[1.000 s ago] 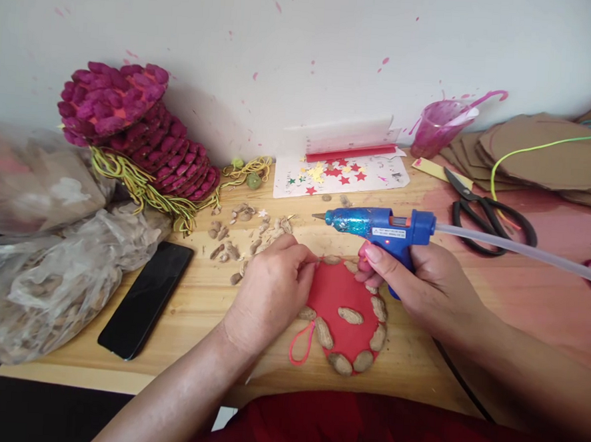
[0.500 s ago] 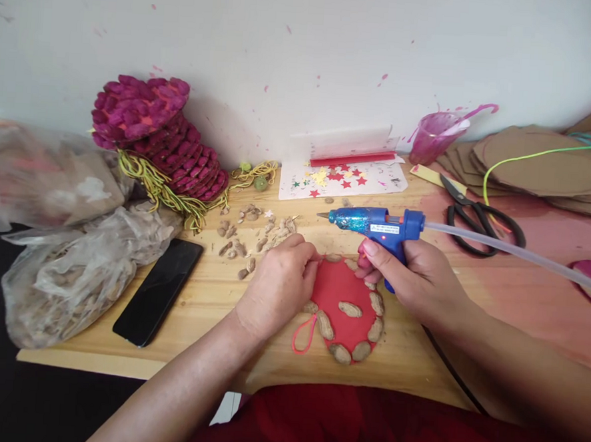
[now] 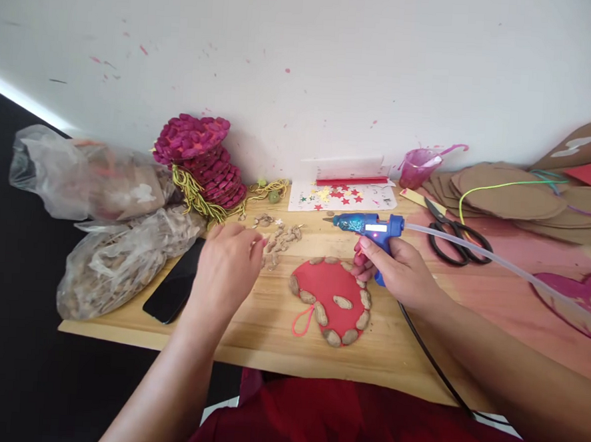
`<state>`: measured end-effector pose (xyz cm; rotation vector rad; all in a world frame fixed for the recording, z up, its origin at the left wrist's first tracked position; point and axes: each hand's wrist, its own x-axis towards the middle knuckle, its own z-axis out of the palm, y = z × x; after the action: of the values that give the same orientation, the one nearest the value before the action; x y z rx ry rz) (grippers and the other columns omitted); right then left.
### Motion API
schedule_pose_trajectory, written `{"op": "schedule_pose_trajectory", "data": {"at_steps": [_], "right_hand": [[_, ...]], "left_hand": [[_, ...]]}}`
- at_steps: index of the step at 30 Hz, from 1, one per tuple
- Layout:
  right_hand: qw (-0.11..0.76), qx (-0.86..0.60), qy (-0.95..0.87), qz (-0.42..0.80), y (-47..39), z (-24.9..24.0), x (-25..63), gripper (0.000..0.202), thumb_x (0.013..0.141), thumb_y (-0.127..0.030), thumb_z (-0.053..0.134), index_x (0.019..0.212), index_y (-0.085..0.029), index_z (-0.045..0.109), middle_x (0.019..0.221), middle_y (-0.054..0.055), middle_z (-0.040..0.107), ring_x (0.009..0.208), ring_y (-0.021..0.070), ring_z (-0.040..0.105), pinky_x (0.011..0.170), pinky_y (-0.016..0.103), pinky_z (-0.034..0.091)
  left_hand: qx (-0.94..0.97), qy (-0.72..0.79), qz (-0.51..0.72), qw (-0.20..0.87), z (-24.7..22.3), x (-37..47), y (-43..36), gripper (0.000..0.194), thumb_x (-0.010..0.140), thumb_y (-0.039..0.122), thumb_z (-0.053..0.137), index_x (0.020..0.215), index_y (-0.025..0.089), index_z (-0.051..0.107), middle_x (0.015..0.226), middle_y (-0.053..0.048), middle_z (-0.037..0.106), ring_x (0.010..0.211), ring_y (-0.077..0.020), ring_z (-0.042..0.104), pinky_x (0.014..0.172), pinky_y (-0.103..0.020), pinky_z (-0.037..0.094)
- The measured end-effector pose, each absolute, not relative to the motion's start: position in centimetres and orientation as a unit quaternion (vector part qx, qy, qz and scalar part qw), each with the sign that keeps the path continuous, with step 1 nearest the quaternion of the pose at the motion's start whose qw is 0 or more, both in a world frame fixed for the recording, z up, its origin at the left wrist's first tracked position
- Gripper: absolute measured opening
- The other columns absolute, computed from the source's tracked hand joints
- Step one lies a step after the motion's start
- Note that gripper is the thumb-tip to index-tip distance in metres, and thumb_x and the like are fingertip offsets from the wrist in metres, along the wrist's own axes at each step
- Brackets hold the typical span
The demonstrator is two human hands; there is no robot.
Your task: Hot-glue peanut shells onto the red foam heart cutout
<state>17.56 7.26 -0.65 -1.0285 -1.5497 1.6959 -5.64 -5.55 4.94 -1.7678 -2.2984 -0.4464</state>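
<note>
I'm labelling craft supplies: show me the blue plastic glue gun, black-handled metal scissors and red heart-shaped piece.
Blue plastic glue gun (image 3: 383, 236), head view: body.
Black-handled metal scissors (image 3: 449, 224), head view: near pivot.
Red heart-shaped piece (image 3: 326, 283), head view: bare middle.

- You have soft, fairly even light across the wall (image 3: 325, 63).
- Your left hand (image 3: 227, 267) looks slightly blurred.
- Your frame's lower left is nearly black.

I can't read any lettering from my end. The white label (image 3: 376, 228) on the blue glue gun (image 3: 353, 222) comes through too small and washed out, and the dark marks (image 3: 386, 193) on the white sheet (image 3: 300, 190) may be handwriting, though I can't be sure.
</note>
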Motion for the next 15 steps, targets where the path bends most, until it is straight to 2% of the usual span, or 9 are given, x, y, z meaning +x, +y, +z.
{"op": "schedule_pose_trajectory", "data": {"at_steps": [2, 6, 8, 11, 15], "right_hand": [[0.312, -0.385, -0.588, 0.639, 7.2, -0.5, 17.6, 0.049, 0.079, -0.063, 0.069, 0.082, -0.015, 0.061, 0.074, 0.004, 0.065, 0.061, 0.0165, 0.069, 0.05, 0.027, 0.059], [0.324, -0.375, -0.591, 0.636, 7.0, -0.3, 17.6, 0.051, 0.077, -0.065, 0.069, 0.083, -0.015, 0.061, 0.075, 0.004, 0.065, 0.062, 0.0164, 0.069, 0.05, 0.027, 0.059], [0.327, -0.373, -0.59, 0.637, 7.0, -0.4, 17.5, 0.053, 0.076, -0.067, 0.069, 0.084, -0.015, 0.061, 0.075, 0.004, 0.065, 0.063, 0.0167, 0.069, 0.05, 0.027, 0.058], [0.329, -0.373, -0.59, 0.636, 7.0, -0.5, 17.5, 0.055, 0.074, -0.069, 0.069, 0.084, -0.016, 0.061, 0.075, 0.004, 0.065, 0.064, 0.0172, 0.07, 0.049, 0.026, 0.058], [0.331, -0.38, -0.593, 0.629, 7.0, -0.6, 17.5, 0.053, 0.076, -0.068, 0.068, 0.083, -0.016, 0.062, 0.076, 0.004, 0.067, 0.064, 0.0159, 0.07, 0.051, 0.025, 0.058]], "left_hand": [[-0.572, -0.797, -0.131, 0.143, 4.9, -5.3, -7.5, 0.019, 0.092, 0.029, 0.059, 0.087, 0.018, 0.074, 0.098, -0.013, 0.07, 0.101, -0.0312, 0.058, 0.085, -0.045, 0.043], [-0.63, -0.761, -0.154, -0.018, 2.7, -2.8, -10.1, 0.018, 0.091, 0.032, 0.063, 0.078, 0.021, 0.07, 0.084, -0.005, 0.071, 0.089, -0.0243, 0.059, 0.08, -0.04, 0.042], [-0.628, -0.754, -0.185, -0.051, 1.2, -1.6, -10.4, 0.013, 0.086, 0.034, 0.07, 0.084, 0.022, 0.069, 0.088, -0.004, 0.071, 0.091, -0.0239, 0.06, 0.082, -0.04, 0.042], [-0.632, -0.744, -0.209, -0.058, -0.2, -1.0, -10.0, 0.022, 0.082, 0.036, 0.076, 0.096, 0.022, 0.066, 0.102, -0.005, 0.071, 0.1, -0.0259, 0.06, 0.088, -0.043, 0.042], [-0.638, -0.741, -0.207, -0.033, -0.5, -1.3, -9.0, 0.022, 0.085, 0.026, 0.072, 0.105, 0.022, 0.063, 0.108, -0.005, 0.071, 0.104, -0.0273, 0.058, 0.091, -0.044, 0.042]]}}
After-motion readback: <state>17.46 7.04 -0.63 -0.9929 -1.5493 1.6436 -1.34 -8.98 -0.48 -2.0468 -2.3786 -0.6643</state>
